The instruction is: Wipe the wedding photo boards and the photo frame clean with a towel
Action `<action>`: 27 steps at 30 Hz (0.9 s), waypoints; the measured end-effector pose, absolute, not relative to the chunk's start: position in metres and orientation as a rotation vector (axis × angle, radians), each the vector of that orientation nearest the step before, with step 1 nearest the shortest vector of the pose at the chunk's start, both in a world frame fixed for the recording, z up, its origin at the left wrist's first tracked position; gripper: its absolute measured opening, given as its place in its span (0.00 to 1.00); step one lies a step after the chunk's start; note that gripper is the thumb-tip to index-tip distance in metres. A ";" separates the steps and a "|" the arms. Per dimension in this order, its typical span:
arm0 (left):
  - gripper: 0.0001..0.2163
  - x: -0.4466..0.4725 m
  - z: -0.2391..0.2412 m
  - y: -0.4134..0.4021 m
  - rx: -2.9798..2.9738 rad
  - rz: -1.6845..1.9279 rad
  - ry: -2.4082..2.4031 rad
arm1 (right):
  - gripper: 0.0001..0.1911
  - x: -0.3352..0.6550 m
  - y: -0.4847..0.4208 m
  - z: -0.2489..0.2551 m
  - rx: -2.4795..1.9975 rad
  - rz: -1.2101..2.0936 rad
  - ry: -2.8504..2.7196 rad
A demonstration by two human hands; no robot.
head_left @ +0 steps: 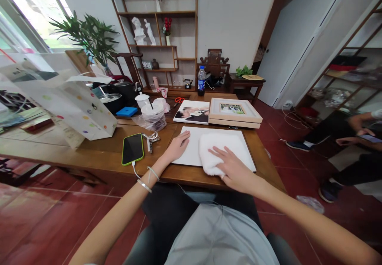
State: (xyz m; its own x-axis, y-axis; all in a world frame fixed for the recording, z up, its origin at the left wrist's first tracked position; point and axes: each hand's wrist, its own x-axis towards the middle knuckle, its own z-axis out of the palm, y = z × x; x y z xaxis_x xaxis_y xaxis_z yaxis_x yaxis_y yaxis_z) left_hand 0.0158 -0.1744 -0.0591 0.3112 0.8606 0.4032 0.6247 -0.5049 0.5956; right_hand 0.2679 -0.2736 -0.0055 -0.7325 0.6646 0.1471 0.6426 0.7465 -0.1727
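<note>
The work looks under way, the white cloth (206, 155) lying on the white board (194, 147) on the counter (104, 153). The right hand (237, 167) spreads its fingers over the cloth; whether they pinch it, I cannot tell. The left hand (178, 145) rests flat and released at the board's left edge. How much remains is unclear.

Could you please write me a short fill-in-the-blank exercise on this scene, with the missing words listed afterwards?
1. The white cloth lies under the ____ hand.
2. The left hand rests on a board whose colour is ____.
3. The phone sits in a ____ case.
4. The bottle has a ____ cap.

Missing words: right; white; green; blue.
</note>
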 end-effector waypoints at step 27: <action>0.19 0.016 -0.058 -0.174 2.249 0.988 1.352 | 0.21 0.229 -0.200 -0.011 -1.318 -0.058 -2.682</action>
